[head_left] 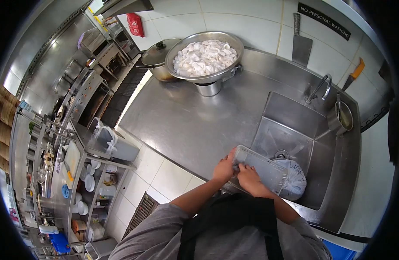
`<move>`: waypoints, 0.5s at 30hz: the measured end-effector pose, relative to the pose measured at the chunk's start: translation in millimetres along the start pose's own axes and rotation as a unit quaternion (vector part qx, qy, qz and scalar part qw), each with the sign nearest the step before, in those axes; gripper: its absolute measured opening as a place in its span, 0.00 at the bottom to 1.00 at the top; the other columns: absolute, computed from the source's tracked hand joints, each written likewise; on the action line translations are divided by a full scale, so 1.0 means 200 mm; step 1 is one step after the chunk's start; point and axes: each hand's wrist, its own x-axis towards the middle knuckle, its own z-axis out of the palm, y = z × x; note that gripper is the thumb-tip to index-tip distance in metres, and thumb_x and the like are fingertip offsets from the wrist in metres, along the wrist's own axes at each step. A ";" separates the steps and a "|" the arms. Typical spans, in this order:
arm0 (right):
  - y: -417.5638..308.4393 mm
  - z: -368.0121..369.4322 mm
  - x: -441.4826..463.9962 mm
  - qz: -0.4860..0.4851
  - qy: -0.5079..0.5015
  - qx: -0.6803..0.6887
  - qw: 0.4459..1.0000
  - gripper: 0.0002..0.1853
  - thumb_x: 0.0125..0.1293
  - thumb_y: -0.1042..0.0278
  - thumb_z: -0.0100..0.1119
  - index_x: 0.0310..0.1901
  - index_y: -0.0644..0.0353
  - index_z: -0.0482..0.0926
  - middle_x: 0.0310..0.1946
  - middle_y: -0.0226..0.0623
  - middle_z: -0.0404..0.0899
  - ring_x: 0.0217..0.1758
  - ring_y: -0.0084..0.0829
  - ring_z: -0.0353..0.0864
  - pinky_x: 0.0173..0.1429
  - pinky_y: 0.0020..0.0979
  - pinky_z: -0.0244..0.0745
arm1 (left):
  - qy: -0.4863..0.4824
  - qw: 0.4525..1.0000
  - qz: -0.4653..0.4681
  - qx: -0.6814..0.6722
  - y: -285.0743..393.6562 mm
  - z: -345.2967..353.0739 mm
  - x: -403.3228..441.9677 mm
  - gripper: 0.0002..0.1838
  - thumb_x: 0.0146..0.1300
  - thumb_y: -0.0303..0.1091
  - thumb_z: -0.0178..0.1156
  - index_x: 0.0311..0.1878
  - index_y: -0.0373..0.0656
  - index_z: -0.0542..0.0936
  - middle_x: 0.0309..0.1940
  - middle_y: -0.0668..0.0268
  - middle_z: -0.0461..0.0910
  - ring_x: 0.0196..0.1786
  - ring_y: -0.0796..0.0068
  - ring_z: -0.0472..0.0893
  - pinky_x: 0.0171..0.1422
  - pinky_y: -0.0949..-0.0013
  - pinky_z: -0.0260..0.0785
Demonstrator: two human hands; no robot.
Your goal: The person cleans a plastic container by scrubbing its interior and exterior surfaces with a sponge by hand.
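A translucent rectangular plastic container (265,170) is tilted over the near left edge of the sink (279,130). My left hand (224,168) is closed on its left end. Beside it, my right hand (249,177) has its fingers bent against the container's near left part; what they hold, if anything, is hidden. Under the container's right end, a tied-looking plastic bag (294,180) with dark writing lies in the sink, next to the drain.
A large metal bowl of pale, whitish pieces (206,58) stands on a smaller pot (209,89) at the counter's back. Beside it is a lidded pan (159,54). A faucet (319,89) and a small pot (340,118) are at the sink's far right. A cleaver (301,47) hangs on the wall.
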 end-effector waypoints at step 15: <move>0.02 -0.14 0.07 0.097 0.075 0.062 0.991 0.22 0.64 0.71 0.48 0.61 0.53 0.74 0.54 0.43 0.71 0.55 0.47 0.74 0.58 0.46 0.69 | 0.005 1.000 0.010 -0.006 0.01 -0.01 -0.01 0.36 0.64 0.26 0.47 0.75 0.61 0.53 0.58 0.52 0.75 0.59 0.47 0.75 0.63 0.52 0.69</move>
